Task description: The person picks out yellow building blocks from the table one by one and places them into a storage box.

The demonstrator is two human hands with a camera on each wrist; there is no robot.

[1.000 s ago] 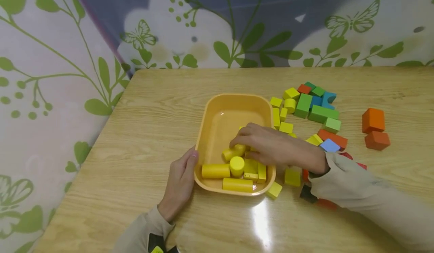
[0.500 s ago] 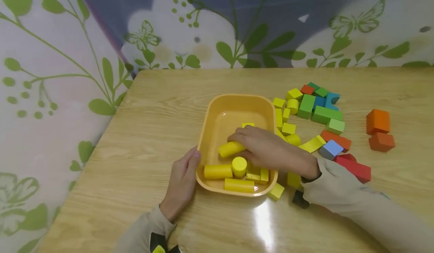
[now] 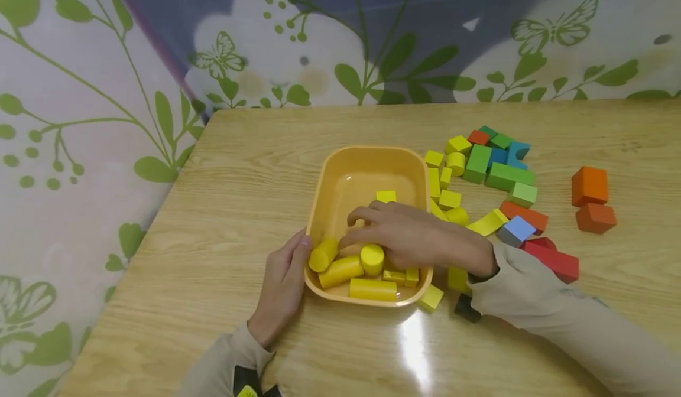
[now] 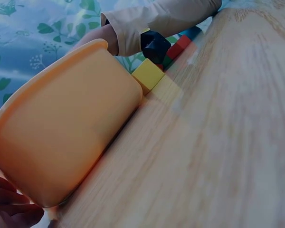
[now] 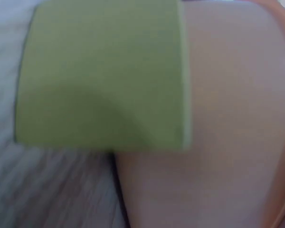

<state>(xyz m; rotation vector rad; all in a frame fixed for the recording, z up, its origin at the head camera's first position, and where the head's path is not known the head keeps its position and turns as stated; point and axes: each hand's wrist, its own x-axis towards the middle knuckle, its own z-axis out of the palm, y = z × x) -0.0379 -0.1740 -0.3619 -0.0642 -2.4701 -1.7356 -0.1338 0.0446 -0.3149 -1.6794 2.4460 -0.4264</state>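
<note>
An orange-yellow plastic tray [image 3: 346,193] stands on the table, its outer wall filling much of the left wrist view. My left hand [image 3: 282,276] holds the tray's left side, with the thumb at the rim. Inside the tray, my right hand [image 3: 396,231] reaches over the blocks, its fingers spread and bent. Just left of its fingertips lies a yellow cylinder [image 3: 323,255], against the tray's left wall. Other yellow cylinders [image 3: 373,290] and small blocks lie in the near half. A yellow block [image 3: 386,197] sits beyond the hand. Whatever is under the right palm is hidden.
Yellow blocks [image 3: 450,199] lie along the tray's right side. Farther right are green blocks [image 3: 509,176], a red block [image 3: 553,261] and a blue block [image 3: 516,230]. Two orange blocks [image 3: 589,186] lie apart at the far right. A patterned wall borders the table.
The yellow cylinder that my right hand held has left its fingers and lies by the tray's left wall. A neighbouring cylinder has turned to a slant. My left hand keeps its place.
</note>
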